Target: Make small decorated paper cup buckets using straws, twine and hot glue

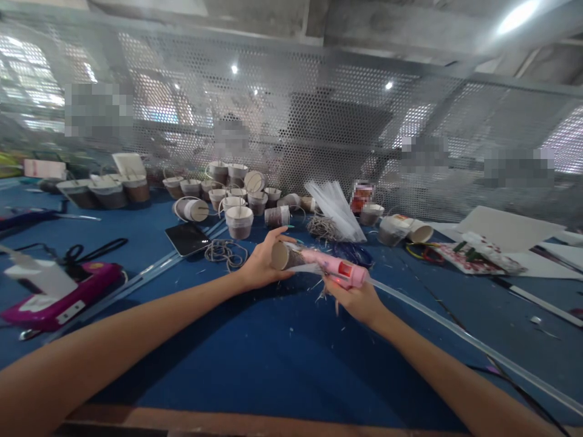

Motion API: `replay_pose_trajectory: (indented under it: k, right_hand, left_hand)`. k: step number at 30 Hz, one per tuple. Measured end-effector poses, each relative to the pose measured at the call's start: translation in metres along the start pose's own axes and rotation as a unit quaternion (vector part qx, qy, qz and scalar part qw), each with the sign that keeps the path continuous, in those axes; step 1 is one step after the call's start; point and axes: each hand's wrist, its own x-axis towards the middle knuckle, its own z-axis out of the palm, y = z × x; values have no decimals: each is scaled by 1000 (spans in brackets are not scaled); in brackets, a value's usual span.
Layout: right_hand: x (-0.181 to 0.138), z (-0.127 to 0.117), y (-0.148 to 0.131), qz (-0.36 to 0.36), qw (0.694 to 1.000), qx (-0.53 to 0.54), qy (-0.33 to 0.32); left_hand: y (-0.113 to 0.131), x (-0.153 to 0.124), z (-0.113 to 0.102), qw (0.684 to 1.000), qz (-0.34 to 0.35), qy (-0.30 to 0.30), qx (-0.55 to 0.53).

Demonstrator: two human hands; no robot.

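Observation:
My left hand (263, 264) is wrapped round a small paper cup (283, 255) lying on its side, its open mouth turned toward me. My right hand (353, 297) grips a pink glue gun (334, 266) whose nozzle end points left at the cup's side. A long clear glue stick (455, 331) trails from the gun's back toward the lower right. Both hands hover just above the blue tabletop (255, 358).
Several small paper cups with string handles (239, 221) crowd the back of the table. A phone (186, 238), coiled twine (225, 250), clear sticks (337, 209), a purple glue gun (64, 294), scissors (91, 250) and white boards (505, 229) lie around. A perforated metal screen (319, 121) closes the far side.

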Motion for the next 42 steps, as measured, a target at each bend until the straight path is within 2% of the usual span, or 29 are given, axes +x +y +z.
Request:
replay_pose_trajectory:
  k: [7,13,18,28,34,42]
  right_hand:
    - [-3,3,8,19,1000,-14,6]
    - [-3,2,7,16,999,-49,2]
    - [-3,0,4,46,998,-35,11]
    - [-2,-1,2,29,996,-79,27]
    - [-2,-1,5,33,997,-64,28]
    - [-4,-3,7,-1,999,-34,-4]
  left_hand:
    - [-4,-1,1,1000,18,-6,-1]
    - [-2,0,1,1000,-1,-5,0]
    - [0,0,0,1000,-4,-2,2]
    - [-1,0,0,1000,-10,0,-3]
    - [-1,0,0,999,-44,4,3]
    - [-3,0,1,998,-58,1,-9]
